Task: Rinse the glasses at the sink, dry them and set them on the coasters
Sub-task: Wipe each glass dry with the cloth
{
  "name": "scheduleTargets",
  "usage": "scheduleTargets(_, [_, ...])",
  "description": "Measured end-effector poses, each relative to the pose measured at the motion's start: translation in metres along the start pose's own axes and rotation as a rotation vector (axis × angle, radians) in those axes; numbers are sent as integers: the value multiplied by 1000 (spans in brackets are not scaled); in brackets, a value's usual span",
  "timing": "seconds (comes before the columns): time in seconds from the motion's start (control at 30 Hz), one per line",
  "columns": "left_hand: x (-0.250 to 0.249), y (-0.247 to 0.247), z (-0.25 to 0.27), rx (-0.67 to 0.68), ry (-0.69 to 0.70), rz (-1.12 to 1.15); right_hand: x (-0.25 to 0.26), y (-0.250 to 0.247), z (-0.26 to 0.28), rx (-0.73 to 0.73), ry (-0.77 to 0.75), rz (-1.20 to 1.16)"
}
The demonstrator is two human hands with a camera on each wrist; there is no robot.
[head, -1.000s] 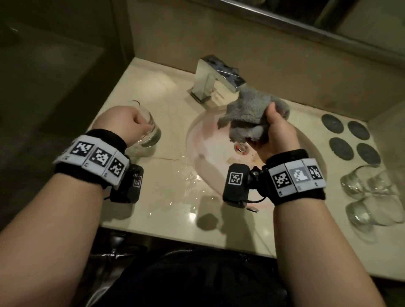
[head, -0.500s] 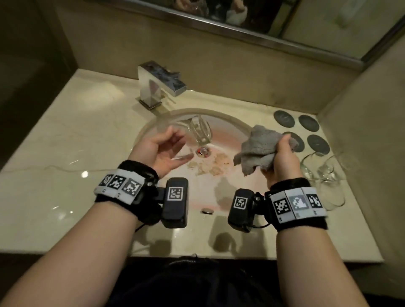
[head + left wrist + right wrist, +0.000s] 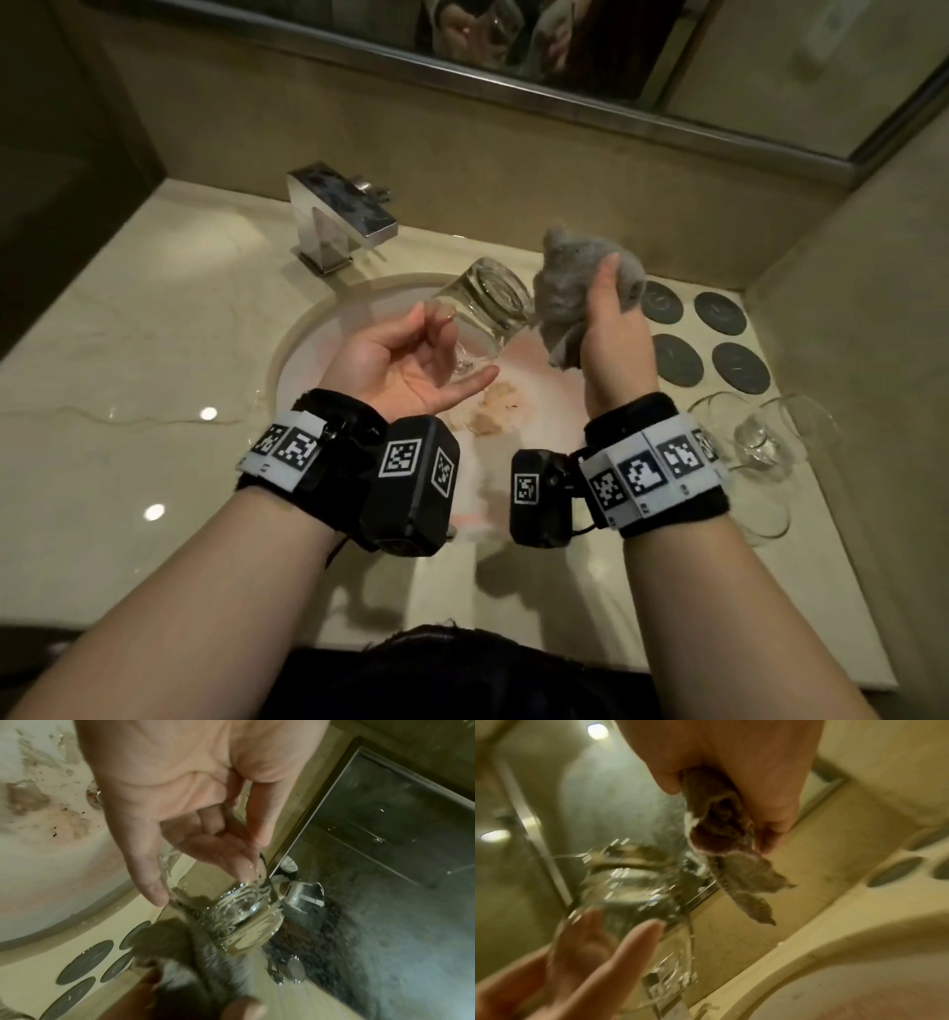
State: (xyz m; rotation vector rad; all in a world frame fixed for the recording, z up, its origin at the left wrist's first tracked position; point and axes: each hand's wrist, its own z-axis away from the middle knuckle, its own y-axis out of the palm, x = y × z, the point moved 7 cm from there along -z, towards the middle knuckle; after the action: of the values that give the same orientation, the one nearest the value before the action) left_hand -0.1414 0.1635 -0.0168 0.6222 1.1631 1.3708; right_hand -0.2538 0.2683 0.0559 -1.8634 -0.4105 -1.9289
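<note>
Holding tilted empty glass (image 3: 482, 308) over sink (image 3: 308, 329): left hand (image 3: 405, 360) fingers.

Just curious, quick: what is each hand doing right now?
Left hand: holding a glass, tipped over the sink.
Right hand: gripping a grey cloth.

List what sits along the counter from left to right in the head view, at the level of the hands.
Faucet → left hand → glass it holds over the sink → grey cloth gripped by the right hand → four dark coasters → glasses lying on the counter.
</note>
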Motion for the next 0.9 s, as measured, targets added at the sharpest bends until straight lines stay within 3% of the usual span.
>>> scheduleTargets(0.13, [-3,11,-5,-8,17,-110,25,40,10,297,-341,393])
scheduleTargets(0.17, [-6,12,-5,-20,31,-120,23,42,8,359,-342,403])
scheduleTargets(0.27, [-13,15,-6,-27,58,-156,14,30,-2,473,-126,256])
scheduleTargets(0.43, [-12,24,-5,-15,40,-240,23,14,-14,353,-261,617])
scheduleTargets(0.5, [-9,28,-4,-13,33,-259,25,16,-12,339,-310,613])
scheduleTargets(0.67, [-5,40,1,26,29,-280,34,25,9,186,-691,529])
scheduleTargets(0.9, [-16,56,8,122,130,-357,51,27,7,18,-734,568])
